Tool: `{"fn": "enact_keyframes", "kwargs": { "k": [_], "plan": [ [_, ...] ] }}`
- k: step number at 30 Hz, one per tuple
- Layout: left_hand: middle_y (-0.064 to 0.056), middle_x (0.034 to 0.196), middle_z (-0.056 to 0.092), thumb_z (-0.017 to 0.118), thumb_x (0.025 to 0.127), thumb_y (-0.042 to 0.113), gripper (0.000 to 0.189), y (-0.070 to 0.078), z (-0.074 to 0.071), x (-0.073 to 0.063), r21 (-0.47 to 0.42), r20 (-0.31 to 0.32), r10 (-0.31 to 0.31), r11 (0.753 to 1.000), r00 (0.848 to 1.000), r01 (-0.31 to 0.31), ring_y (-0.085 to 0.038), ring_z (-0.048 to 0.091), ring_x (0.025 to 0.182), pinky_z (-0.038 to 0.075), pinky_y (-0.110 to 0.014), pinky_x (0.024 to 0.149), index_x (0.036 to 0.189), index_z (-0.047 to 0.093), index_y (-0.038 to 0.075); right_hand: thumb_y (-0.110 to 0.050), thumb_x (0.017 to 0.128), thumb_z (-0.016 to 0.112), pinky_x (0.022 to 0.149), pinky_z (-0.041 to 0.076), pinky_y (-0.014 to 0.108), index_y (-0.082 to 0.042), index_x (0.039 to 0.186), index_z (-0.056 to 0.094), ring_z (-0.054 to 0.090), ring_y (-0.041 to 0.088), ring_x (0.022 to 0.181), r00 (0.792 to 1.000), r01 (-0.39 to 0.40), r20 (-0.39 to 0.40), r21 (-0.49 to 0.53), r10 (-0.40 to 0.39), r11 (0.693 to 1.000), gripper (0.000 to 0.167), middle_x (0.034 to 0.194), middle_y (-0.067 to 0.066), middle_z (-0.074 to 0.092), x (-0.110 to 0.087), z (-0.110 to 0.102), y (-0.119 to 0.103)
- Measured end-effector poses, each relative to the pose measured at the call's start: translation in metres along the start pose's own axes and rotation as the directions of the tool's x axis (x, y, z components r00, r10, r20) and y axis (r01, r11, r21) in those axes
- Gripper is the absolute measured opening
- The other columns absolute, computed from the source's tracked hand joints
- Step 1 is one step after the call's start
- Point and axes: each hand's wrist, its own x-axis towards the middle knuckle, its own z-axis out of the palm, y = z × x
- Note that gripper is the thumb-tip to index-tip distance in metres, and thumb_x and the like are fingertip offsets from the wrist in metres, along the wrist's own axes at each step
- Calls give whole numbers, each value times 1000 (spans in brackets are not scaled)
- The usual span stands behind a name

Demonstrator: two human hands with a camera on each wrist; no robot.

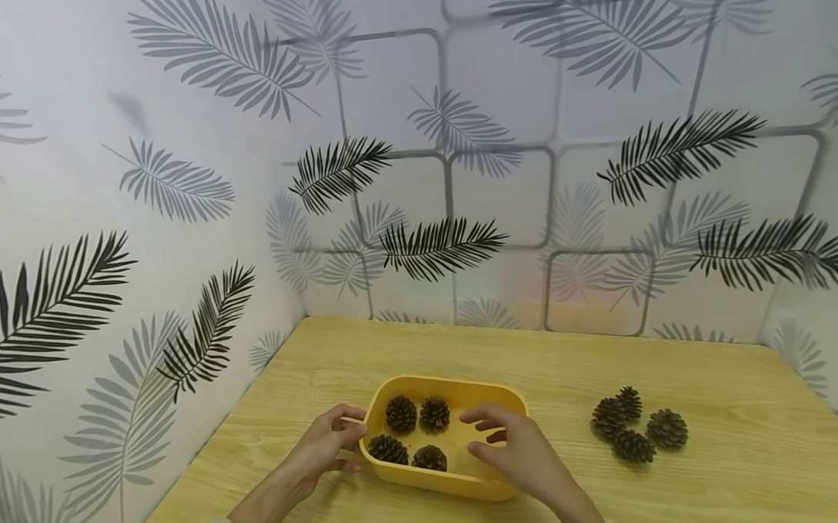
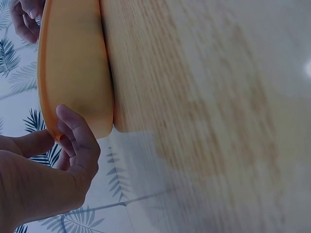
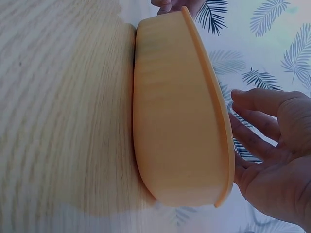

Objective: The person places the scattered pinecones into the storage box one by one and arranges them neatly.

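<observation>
A yellow oblong tub [image 1: 446, 482] stands on the wooden table with several brown pine cones [image 1: 401, 414] in its left half. My left hand [image 1: 325, 447] holds the tub's left end, thumb and fingers at the rim; the left wrist view shows a fingertip [image 2: 62, 110] against the outer wall. Over the right end of the tub hovers my right hand [image 1: 516, 449], fingers loosely bent and thumb apart, with nothing between them. In the right wrist view that hand [image 3: 282, 141] reaches past the tub's rim, which hides some of its fingertips.
More pine cones [image 1: 633, 446] lie in a loose cluster on the table [image 1: 746, 427], right of the tub. Behind and to the left rise pale walls [image 1: 207, 169] with a printed leaf pattern, bordering the tabletop.
</observation>
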Motion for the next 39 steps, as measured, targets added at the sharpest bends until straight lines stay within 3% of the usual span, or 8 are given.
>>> {"fn": "enact_keyframes", "kwargs": {
  "k": [11,21,28,39],
  "plan": [
    [-19,116,61,60,105,13,32,0,1,-1,2,-8,5,1000,1000,-5,-23,63,86,63,-35,68,134,55,-2,-14,95,77,96,58,47,-16,127,71,63,40,117,1000,-3,-28,3,3,1000,32,130,9,69,-10,-18,8],
    [-19,116,61,60,106,14,33,-2,1,1,7,-15,-7,1000,1000,7,-24,63,86,63,-37,68,134,55,-2,-12,96,76,94,59,37,-13,130,69,64,37,115,997,23,-69,20,-22,1000,35,132,9,68,-21,-34,14],
    [-19,116,61,59,106,13,32,-2,2,2,3,-11,-6,1000,1000,6,-24,61,86,63,-37,68,134,55,-2,-9,94,77,92,59,31,-13,128,69,65,39,114,993,-11,-119,20,13,1000,35,129,7,69,-26,-45,22],
    [-19,117,61,60,106,14,33,-3,1,2,6,-13,-2,1000,1000,2,-25,63,86,63,-37,68,135,55,-2,-12,94,78,88,60,30,-13,130,69,68,30,112,983,-68,-174,-69,55,995,37,133,11,66,-38,-65,34]
  ]
}}
